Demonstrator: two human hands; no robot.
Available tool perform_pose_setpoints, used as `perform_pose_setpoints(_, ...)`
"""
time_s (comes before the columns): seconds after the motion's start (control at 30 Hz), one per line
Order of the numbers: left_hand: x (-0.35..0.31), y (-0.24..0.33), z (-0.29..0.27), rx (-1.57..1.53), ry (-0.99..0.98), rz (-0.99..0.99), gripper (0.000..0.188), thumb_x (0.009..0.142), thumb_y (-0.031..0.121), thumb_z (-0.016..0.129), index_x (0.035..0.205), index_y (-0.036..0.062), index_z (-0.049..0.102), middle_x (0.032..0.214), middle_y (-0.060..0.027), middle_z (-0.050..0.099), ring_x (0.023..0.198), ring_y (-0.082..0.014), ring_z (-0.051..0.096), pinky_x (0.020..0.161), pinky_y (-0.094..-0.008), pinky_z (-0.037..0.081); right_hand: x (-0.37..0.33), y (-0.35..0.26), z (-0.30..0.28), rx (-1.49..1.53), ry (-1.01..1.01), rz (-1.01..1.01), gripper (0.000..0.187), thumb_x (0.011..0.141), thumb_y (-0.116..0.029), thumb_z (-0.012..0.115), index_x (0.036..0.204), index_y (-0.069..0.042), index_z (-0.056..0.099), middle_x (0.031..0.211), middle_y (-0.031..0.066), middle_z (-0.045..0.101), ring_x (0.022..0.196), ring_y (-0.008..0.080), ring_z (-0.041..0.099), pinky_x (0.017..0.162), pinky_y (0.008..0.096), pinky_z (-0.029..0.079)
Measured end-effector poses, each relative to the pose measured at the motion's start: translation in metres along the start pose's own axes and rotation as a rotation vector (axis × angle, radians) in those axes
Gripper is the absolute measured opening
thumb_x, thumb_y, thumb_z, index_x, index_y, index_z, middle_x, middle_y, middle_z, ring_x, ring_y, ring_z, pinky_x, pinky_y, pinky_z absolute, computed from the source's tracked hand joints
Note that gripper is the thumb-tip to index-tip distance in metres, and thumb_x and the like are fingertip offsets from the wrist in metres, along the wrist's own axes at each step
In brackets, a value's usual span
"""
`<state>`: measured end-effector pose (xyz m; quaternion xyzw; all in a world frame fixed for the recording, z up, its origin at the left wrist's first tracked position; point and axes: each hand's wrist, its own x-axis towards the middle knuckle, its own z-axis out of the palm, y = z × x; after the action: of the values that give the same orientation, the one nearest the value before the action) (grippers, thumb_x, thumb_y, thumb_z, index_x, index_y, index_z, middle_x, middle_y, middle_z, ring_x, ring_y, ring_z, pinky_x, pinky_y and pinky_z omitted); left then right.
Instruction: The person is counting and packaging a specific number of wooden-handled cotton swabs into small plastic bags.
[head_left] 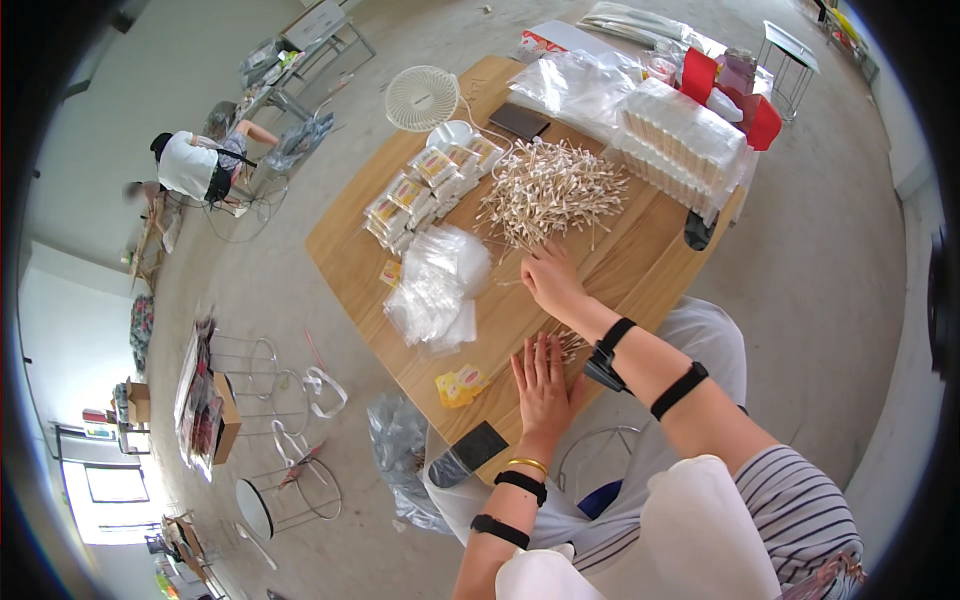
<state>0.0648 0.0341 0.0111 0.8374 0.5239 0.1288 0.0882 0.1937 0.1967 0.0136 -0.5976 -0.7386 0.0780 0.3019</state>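
Note:
A large loose heap of cotton swabs (555,195) with wooden sticks lies on the wooden table (350,250). At the heap's near edge, my right hand (553,280) is closed, its bent fingertips among the swabs; how many it grips is hidden. My left hand (541,390) lies flat near the table's front edge, fingers stretched out. Beside it, partly covered by my hand and wrist strap, is a small bunch of swabs (573,346). Left of my left hand are yellow paper labels (460,386). Clear plastic bags (436,285) are piled farther up the table.
Filled swab packets (430,190) are stacked at left, near a white fan (422,98). Long packed rows of swabs (680,140) stand at the far right, by red pieces (758,120). Stools (255,508) stand on the floor; another person (200,168) sits farther off.

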Motion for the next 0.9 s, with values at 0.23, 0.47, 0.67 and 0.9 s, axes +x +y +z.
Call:
perform_pose_setpoints(0.23,0.0,-0.002,-0.006,0.006,-0.009,-0.032,0.086,0.092,0.042,0.062,0.153,-0.0054,0.026,0.16,-0.0255,0.024,0.151,-0.0438,0.017,0.123,-0.0576,0.013,-0.069,0.01,-0.052,0.415,-0.161,-0.072,0.002,0.086,-0.007,0.067,0.084,-0.007,0.066,0.093,0.0076,0.061,0.101,0.0306,0.056,0.086,0.0418,0.046)
perform_pose_setpoints(0.47,0.013,-0.013,-0.011,-0.197,0.036,-0.034,0.092,0.085,0.032,0.073,0.154,-0.0034,0.023,0.159,-0.024,0.027,0.15,-0.0417,0.02,0.123,-0.055,0.016,-0.088,0.006,-0.051,0.554,0.193,0.145,0.01,0.098,-0.009,0.059,0.102,-0.007,0.067,0.101,0.0128,0.061,0.097,0.0327,0.058,0.085,0.0403,0.047)
perform_pose_setpoints(0.67,0.028,-0.024,-0.009,-0.25,0.059,-0.05,0.096,0.078,0.034,0.079,0.153,0.0016,0.028,0.152,-0.0198,0.039,0.146,-0.0374,0.032,0.122,-0.0538,0.02,-0.089,-0.038,-0.017,0.768,0.083,0.082,0.023,0.105,-0.02,0.046,0.11,-0.005,0.063,0.106,0.0158,0.061,0.106,0.0324,0.059,0.09,0.0387,0.047)
perform_pose_setpoints(0.9,0.016,-0.033,-0.001,-0.249,0.153,-0.031,0.091,0.075,0.027,0.083,0.149,0.003,0.035,0.145,-0.0192,0.047,0.136,-0.0387,0.043,0.119,-0.0525,0.028,-0.09,-0.012,-0.034,0.782,0.235,0.279,0.024,0.107,-0.02,0.044,0.111,-0.005,0.063,0.107,0.0149,0.061,0.106,0.0305,0.058,0.093,0.0371,0.045)
